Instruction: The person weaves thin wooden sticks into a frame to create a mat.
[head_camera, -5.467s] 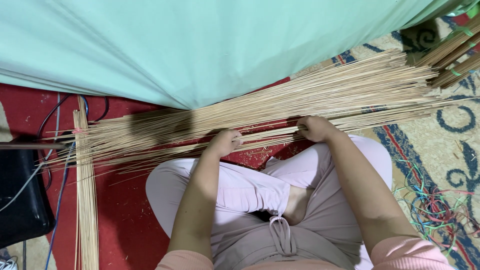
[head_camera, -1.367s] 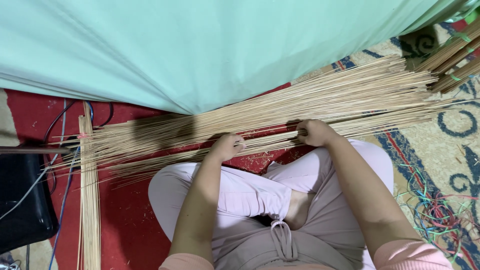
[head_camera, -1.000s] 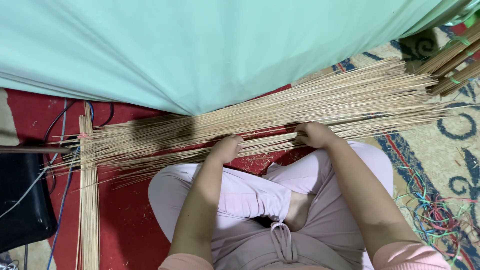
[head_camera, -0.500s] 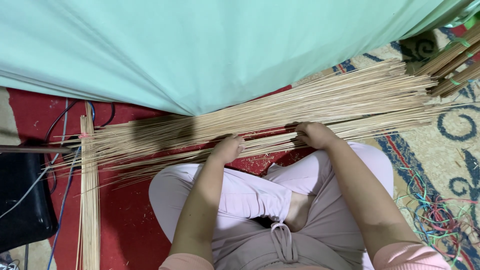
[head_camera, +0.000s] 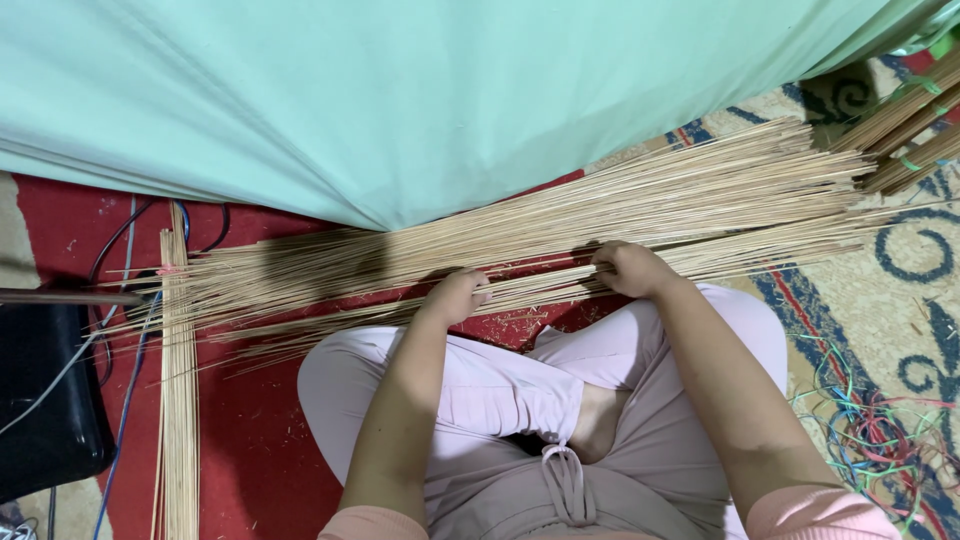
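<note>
Both hands close on a thin sheaf of sticks at the near side of the long stick pile lying across the red mat, in front of the crossed legs. The left hand and right hand sit apart along the sheaf; an even grip probably keeps it straight. A green cloth overhangs the pile's far side. A side bundle runs along the mat's left edge, cables near it, coloured bands right.
</note>
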